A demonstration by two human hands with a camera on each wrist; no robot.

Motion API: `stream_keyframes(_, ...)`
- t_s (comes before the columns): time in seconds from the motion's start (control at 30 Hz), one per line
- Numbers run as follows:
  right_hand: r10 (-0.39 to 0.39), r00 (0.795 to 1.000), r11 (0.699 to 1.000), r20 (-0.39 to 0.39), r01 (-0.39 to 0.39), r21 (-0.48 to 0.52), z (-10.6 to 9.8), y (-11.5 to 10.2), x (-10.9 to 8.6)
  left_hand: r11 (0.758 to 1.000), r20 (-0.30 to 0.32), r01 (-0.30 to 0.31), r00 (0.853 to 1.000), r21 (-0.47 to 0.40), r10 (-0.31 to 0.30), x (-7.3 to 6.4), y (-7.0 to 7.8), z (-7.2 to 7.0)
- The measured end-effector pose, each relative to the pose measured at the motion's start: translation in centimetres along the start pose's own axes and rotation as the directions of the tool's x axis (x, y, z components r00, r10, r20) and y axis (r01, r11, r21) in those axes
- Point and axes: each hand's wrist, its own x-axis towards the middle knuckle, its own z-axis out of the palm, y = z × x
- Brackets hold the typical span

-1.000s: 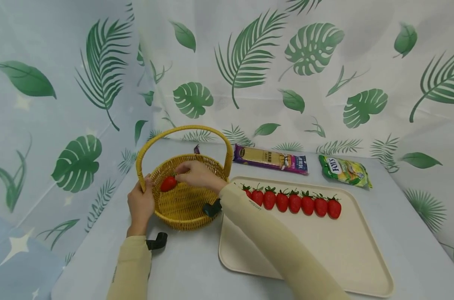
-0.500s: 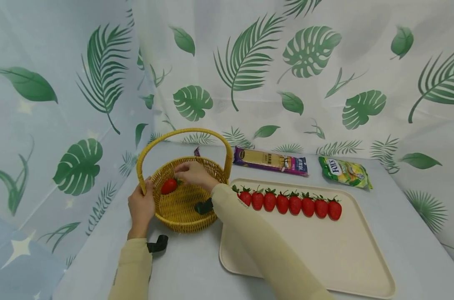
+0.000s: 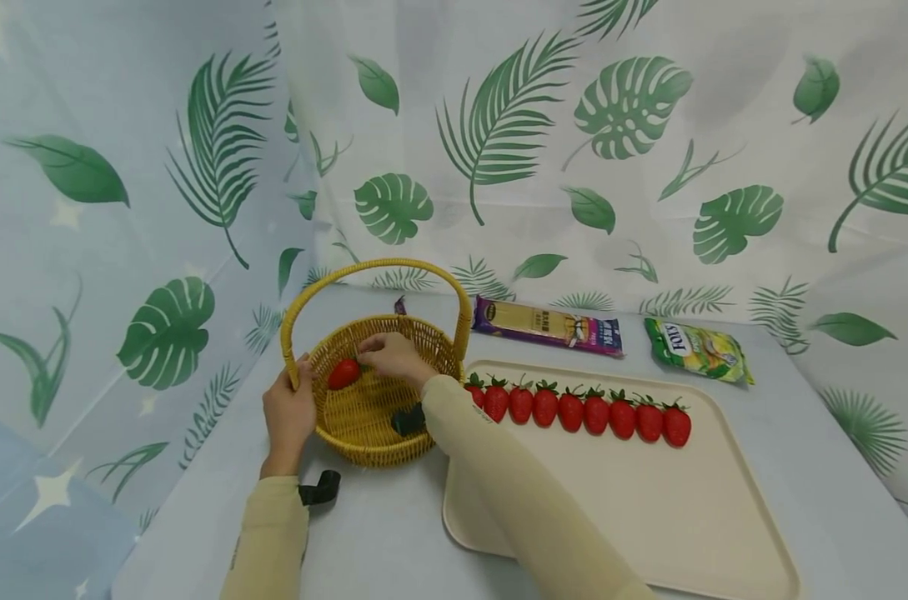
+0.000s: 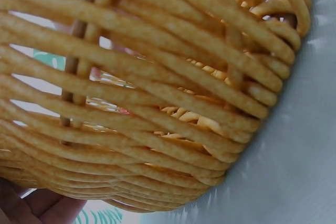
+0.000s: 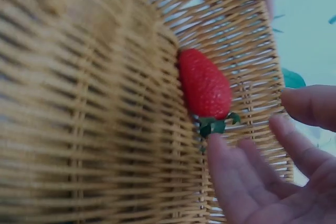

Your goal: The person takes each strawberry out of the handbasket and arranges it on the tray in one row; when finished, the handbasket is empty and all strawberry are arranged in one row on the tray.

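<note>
A yellow wicker basket (image 3: 378,454) with a tall arched handle stands at the left of the table. My left hand (image 3: 288,408) grips it on its left side, where the handle meets the rim; in the left wrist view, fingers (image 4: 52,208) show past the woven wall. Inside the basket lies one red strawberry (image 3: 343,374) with green leaves. My right hand (image 3: 393,357) reaches in beside it. From the right wrist view, the fingertips (image 5: 218,145) are at the leaves of the strawberry, touching or nearly so, while the thumb stands apart.
A beige tray (image 3: 611,517) right of the basket bears a row of several strawberries (image 3: 571,412) along its far side; my right sleeve (image 3: 514,475) crosses its left part. Behind lie a purple pasta packet (image 3: 547,325) and a green snack bag (image 3: 697,350). Leaf-patterned cloth walls enclose the table.
My right forearm has shifted left, uncovering more of the strawberry row. My right hand stays by the strawberry in the basket, and the left hand keeps its grip.
</note>
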Motion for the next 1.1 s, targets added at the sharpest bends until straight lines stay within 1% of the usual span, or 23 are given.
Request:
stream_keyframes(0.07, -0.007, 1.000, 0.996, 0.005, 0.007, -0.086, 0.3, 0.2, 0.1, 1.000, 0.001, -0.003, 1.000, 0.005, 0.003, 0.0, 0.0, 0.0)
stream_keyframes(0.13, -0.015, 1.000, 0.986, 0.013, 0.017, -0.166, 0.6, 0.3, 0.2, 1.000, 0.002, -0.001, 1.000, 0.007, 0.001, 0.0, 0.0, -0.1)
stream_keyframes(0.2, -0.017, 1.000, 0.978, 0.021, 0.021, -0.207, 0.9, 0.3, 0.4, 1.000, 0.005, 0.001, 1.000, 0.009, -0.001, 0.0, 0.0, -0.2)
stream_keyframes(0.33, 0.000, 0.999, 0.983, 0.034, 0.006, -0.185, 1.2, 0.5, 0.7, 1.000, 0.010, 0.008, 1.000, 0.018, -0.008, 0.0, 0.1, -0.2)
stream_keyframes(0.43, 0.010, 0.998, 0.985, 0.054, 0.000, -0.174, 1.2, 0.7, 0.9, 1.000, 0.002, 0.007, 1.000, 0.016, -0.007, 0.0, 0.1, -0.2)
stream_keyframes(0.53, 0.016, 0.996, 0.986, 0.091, -0.001, -0.167, 1.3, 0.9, 1.0, 1.000, -0.004, -0.003, 1.000, 0.016, 0.003, 0.0, 0.0, -0.2)
stream_keyframes(0.63, -0.002, 0.989, 0.988, 0.148, 0.025, -0.155, 1.3, 1.0, 0.8, 1.000, -0.004, -0.014, 1.000, 0.013, 0.014, 0.0, 0.0, -0.1)
stream_keyframes(0.8, -0.037, 0.966, 0.991, 0.256, 0.067, -0.112, 1.5, 1.1, 0.6, 1.000, -0.001, -0.011, 1.000, 0.012, 0.011, 0.0, 0.1, 0.0)
stream_keyframes(0.87, -0.046, 0.956, 0.989, 0.291, 0.084, -0.119, 1.6, 1.1, 0.6, 1.000, 0.002, -0.004, 1.000, 0.009, 0.004, 0.0, 0.1, 0.0)
stream_keyframes(0.97, -0.060, 0.943, 0.980, 0.327, 0.117, -0.158, 1.7, 1.2, 0.6, 1.000, 0.010, 0.007, 1.000, 0.011, -0.007, 0.0, 0.0, 0.0)
stream_keyframes(1.1, -0.063, 0.922, 0.979, 0.381, 0.131, -0.157, 2.0, 1.2, 0.6, 1.000, 0.020, 0.026, 0.999, 0.010, -0.026, 0.0, 0.0, -0.1)
